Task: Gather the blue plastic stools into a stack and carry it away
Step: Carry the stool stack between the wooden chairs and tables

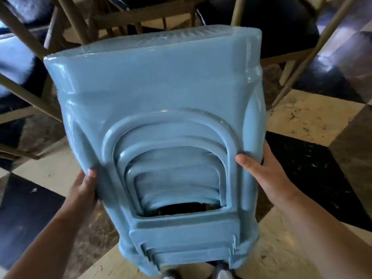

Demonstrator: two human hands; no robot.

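Note:
A stack of nested blue plastic stools fills the middle of the view, lifted off the floor and tilted with the seat away from me. Several nested leg arches show through the outer stool's side opening. My left hand grips the stack's left leg, thumb on the front face and fingers hidden behind. My right hand grips the right leg the same way, thumb on the front and fingers wrapped round the back edge.
Wooden chairs with dark seats stand close ahead at the top, their legs slanting across the upper left and right. The floor is tiled in cream, black and brown squares. My shoes show just below the stack.

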